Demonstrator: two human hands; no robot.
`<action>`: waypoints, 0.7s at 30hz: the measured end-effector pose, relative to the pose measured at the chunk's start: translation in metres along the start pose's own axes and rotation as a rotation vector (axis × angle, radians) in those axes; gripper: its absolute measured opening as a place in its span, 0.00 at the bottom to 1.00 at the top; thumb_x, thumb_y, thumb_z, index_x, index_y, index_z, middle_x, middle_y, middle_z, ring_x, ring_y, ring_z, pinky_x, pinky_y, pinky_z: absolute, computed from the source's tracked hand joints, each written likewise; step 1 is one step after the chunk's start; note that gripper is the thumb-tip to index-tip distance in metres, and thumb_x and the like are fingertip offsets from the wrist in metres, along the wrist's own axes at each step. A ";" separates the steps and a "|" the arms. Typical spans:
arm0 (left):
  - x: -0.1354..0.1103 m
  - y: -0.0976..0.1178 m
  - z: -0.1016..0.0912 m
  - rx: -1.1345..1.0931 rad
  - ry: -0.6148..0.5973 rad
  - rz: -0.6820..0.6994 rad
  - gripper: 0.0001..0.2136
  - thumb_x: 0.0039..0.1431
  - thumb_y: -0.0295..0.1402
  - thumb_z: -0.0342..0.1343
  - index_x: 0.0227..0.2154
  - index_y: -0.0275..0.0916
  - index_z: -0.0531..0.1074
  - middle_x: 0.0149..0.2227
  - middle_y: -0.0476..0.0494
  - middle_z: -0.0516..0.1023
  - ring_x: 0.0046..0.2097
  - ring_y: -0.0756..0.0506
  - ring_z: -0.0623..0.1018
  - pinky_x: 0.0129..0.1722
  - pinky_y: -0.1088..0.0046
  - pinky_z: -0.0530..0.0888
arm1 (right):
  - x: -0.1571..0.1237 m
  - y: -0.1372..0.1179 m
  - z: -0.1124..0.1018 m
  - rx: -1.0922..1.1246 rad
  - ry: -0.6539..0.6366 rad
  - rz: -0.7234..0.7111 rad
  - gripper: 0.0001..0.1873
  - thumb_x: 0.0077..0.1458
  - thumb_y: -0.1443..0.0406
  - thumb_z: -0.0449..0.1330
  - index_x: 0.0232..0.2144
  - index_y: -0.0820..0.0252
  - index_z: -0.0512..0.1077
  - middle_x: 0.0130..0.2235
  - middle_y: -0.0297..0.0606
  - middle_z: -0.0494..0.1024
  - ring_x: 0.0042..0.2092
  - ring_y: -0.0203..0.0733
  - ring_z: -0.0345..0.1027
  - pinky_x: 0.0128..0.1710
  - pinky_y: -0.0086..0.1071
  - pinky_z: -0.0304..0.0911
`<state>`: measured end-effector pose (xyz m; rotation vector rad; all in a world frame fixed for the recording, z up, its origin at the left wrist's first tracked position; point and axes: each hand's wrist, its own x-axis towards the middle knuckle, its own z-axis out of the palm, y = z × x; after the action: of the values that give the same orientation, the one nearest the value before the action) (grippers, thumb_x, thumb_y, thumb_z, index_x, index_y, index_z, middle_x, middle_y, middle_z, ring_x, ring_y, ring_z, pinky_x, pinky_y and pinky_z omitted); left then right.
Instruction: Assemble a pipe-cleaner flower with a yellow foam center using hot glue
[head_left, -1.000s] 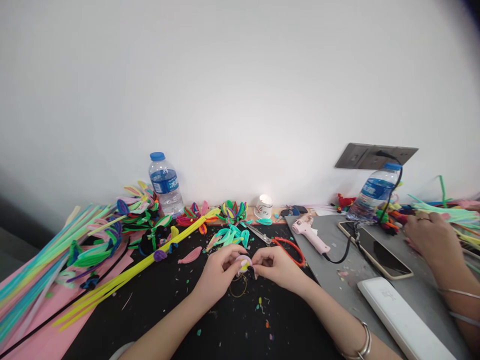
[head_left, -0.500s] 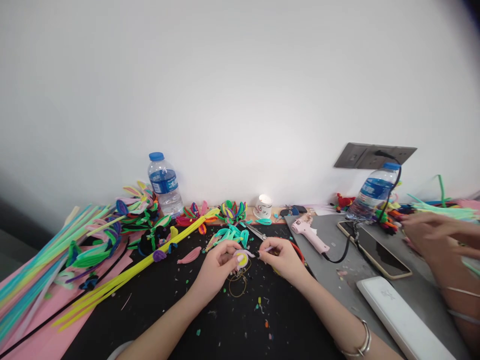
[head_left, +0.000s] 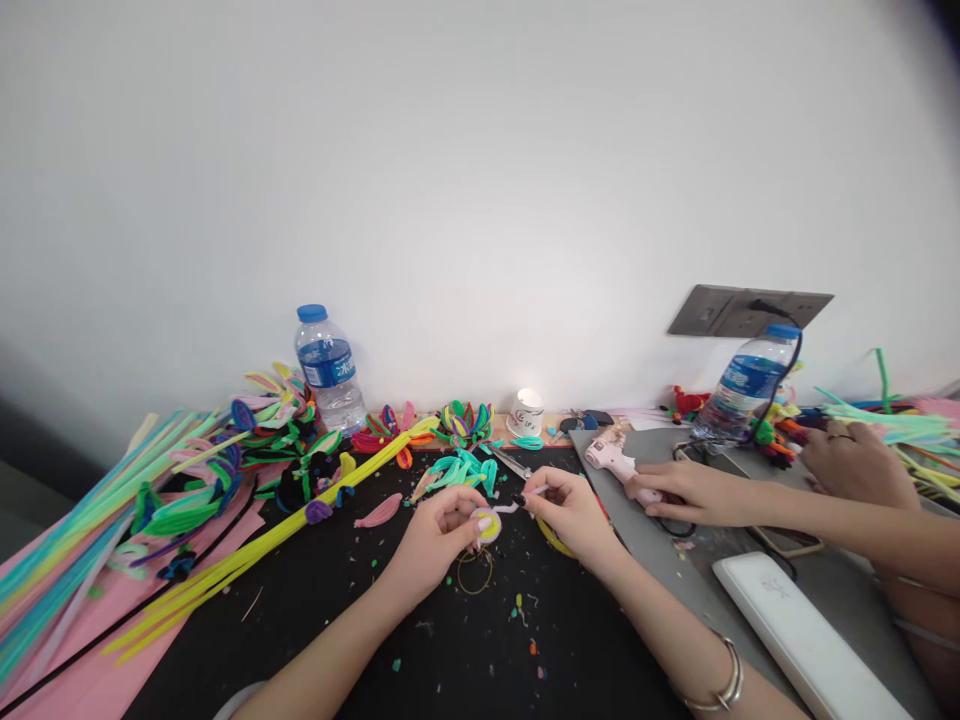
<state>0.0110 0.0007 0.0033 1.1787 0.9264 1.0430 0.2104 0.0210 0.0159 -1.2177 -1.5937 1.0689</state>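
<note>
My left hand (head_left: 435, 530) pinches a small coiled disc of pipe cleaner (head_left: 486, 524), yellow in the middle with a pale pink rim, just above the black mat (head_left: 450, 640). My right hand (head_left: 574, 515) pinches the loose pale pink tail (head_left: 517, 500) of that same coil, drawn out to the right. A thin wire ring (head_left: 475, 572) lies on the mat below the coil. Red-handled scissors (head_left: 525, 468) lie just behind my right hand, mostly hidden by it.
Another person's hand (head_left: 686, 492) rests on the pink glue gun (head_left: 611, 458); their other hand (head_left: 855, 465) lies by the pipe-cleaner pile at right. Water bottles (head_left: 328, 368) (head_left: 742, 392), a paper cup (head_left: 527, 412), a phone (head_left: 795, 545), a white box (head_left: 802, 640), and yellow pipe cleaners (head_left: 247, 560) surround the mat.
My hands have drawn apart, pulling the pink tail out from the coil. The other person's arm has reached in from the right and laid a hand on the glue gun.
</note>
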 end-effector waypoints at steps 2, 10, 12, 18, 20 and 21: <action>-0.001 0.000 0.000 -0.003 -0.032 -0.024 0.09 0.48 0.34 0.64 0.30 0.37 0.72 0.24 0.50 0.74 0.25 0.50 0.72 0.27 0.75 0.69 | 0.000 -0.002 -0.001 0.002 0.009 -0.014 0.07 0.47 0.63 0.61 0.22 0.60 0.70 0.22 0.30 0.69 0.25 0.35 0.60 0.25 0.28 0.56; -0.006 0.002 0.005 0.007 -0.188 -0.087 0.08 0.48 0.33 0.64 0.29 0.35 0.72 0.25 0.50 0.74 0.24 0.52 0.70 0.26 0.76 0.67 | -0.003 -0.003 0.000 -0.029 -0.004 -0.020 0.06 0.48 0.63 0.61 0.23 0.59 0.70 0.23 0.31 0.69 0.26 0.35 0.61 0.27 0.28 0.57; -0.006 0.001 0.005 0.004 -0.196 -0.095 0.08 0.48 0.33 0.64 0.29 0.35 0.72 0.26 0.49 0.74 0.25 0.52 0.70 0.26 0.76 0.68 | -0.002 -0.002 0.001 -0.011 -0.016 -0.026 0.06 0.48 0.64 0.62 0.23 0.59 0.69 0.23 0.31 0.69 0.27 0.35 0.61 0.27 0.28 0.58; 0.000 -0.002 0.000 0.013 -0.049 -0.020 0.09 0.49 0.35 0.63 0.30 0.36 0.72 0.26 0.50 0.73 0.25 0.52 0.71 0.26 0.76 0.68 | 0.002 0.000 0.000 0.226 0.065 -0.001 0.19 0.46 0.62 0.64 0.41 0.58 0.64 0.30 0.30 0.71 0.22 0.29 0.60 0.20 0.24 0.58; 0.002 -0.002 -0.001 0.021 0.040 0.005 0.09 0.49 0.35 0.63 0.30 0.36 0.72 0.26 0.51 0.73 0.25 0.52 0.71 0.26 0.76 0.68 | 0.002 0.002 0.002 0.264 0.013 0.076 0.23 0.46 0.61 0.64 0.43 0.57 0.61 0.29 0.28 0.71 0.19 0.28 0.58 0.14 0.22 0.55; 0.003 -0.001 -0.001 0.018 0.064 0.017 0.09 0.49 0.36 0.63 0.30 0.36 0.72 0.26 0.51 0.73 0.25 0.52 0.71 0.26 0.76 0.68 | 0.002 0.002 0.004 0.264 -0.039 0.112 0.23 0.46 0.61 0.64 0.43 0.57 0.61 0.29 0.27 0.71 0.18 0.27 0.58 0.13 0.22 0.54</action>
<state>0.0107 0.0035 0.0016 1.1762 0.9787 1.0935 0.2070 0.0225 0.0126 -1.1227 -1.3743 1.3359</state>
